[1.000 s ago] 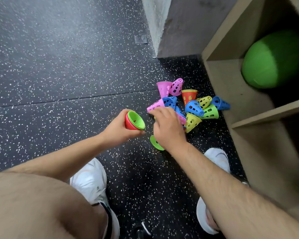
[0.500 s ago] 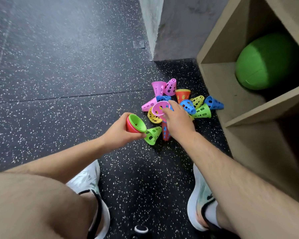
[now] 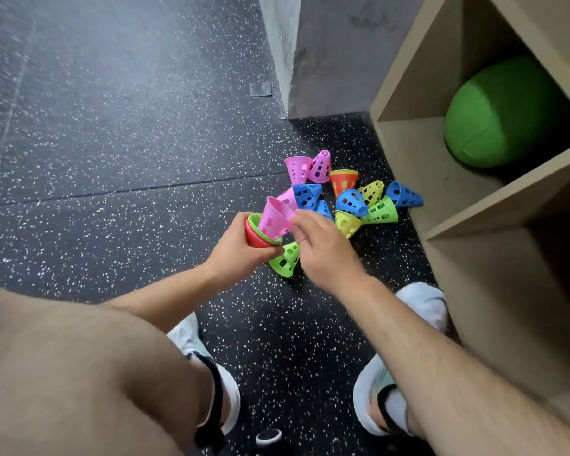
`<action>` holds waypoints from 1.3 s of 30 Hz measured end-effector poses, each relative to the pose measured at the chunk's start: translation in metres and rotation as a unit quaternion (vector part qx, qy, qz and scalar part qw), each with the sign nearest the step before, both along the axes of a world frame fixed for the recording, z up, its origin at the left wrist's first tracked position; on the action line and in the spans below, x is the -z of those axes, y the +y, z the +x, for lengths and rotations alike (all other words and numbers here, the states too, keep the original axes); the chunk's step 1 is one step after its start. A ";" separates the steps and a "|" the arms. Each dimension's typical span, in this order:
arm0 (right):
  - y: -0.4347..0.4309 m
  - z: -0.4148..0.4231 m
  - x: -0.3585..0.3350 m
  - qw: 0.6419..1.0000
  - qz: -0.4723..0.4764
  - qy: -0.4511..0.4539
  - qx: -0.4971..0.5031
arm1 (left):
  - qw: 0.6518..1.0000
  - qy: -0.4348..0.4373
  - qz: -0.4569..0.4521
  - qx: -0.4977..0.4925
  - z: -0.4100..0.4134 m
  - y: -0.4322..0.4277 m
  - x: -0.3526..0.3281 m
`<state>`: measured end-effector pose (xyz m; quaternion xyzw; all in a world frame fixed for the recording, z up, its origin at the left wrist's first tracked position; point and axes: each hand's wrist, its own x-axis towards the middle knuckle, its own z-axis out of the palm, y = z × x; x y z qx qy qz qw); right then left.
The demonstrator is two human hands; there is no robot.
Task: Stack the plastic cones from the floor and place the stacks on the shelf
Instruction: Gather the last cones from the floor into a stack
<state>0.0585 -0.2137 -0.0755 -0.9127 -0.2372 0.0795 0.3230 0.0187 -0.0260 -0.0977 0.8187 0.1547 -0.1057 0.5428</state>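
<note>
The pink cone (image 3: 274,219) has risen from the cone pile (image 3: 349,202) into the red-and-green stack (image 3: 254,237). The right hand (image 3: 326,251) pinches the cone, and the left hand (image 3: 236,256) grips the stack.

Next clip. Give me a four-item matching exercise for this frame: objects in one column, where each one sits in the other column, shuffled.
Things
1. pink cone nearest the camera
2. red-and-green stack
3. green ball
4. orange cone

Places
A. in the shelf compartment
B. gripped by the left hand
C. upright on the floor, mouth up
D. held by the right hand, tip in the stack

Pairs: 1-D, 2-B, 3-A, 4-C
</note>
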 end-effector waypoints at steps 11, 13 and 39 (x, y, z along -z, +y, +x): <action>0.002 -0.005 0.027 0.994 -0.038 0.103 -0.007 | 0.999 0.031 -0.045 -0.002 0.001 0.012 0.032; -0.006 -0.005 0.033 0.996 -0.061 0.071 -0.012 | 0.998 0.043 -0.046 0.005 -0.001 0.010 0.039; -0.006 0.013 0.054 0.986 -0.159 -0.054 0.007 | 0.996 0.052 -0.058 0.032 0.005 0.038 0.068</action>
